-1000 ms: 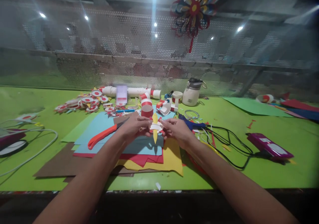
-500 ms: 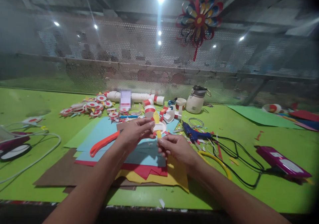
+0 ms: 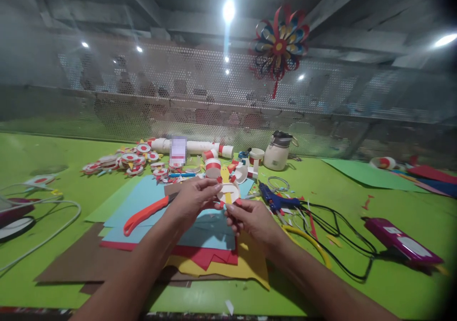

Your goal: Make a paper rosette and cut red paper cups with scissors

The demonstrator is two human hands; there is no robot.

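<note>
Between my hands is a small paper craft figure (image 3: 233, 193) with a round white body, small red feet and a yellow paper strip (image 3: 224, 172) along it, whose rounded end sticks out at the top like a head. My left hand (image 3: 194, 198) pinches the white body at its left edge. At the lower edge, my right hand (image 3: 252, 216) is closed with thumb and fingertips on the figure, near the strip's lower end. Stacked coloured paper sheets (image 3: 210, 237) lie beneath both hands. An orange-handled cutter (image 3: 146, 215) rests on the stack beside my left forearm.
A blue glue gun (image 3: 276, 198) with a black cord lies to the right, near yellow-handled scissors (image 3: 309, 240) and a purple device (image 3: 403, 241). Many finished-looking red and white paper pieces (image 3: 130, 158) are heaped back left. Paper cups (image 3: 213, 167) and a white jug (image 3: 277, 152) stand behind.
The yellow strip has come down along the white body, with its head end now just above the rim. My right hand has moved slightly down. The camera view has tilted up a little.
</note>
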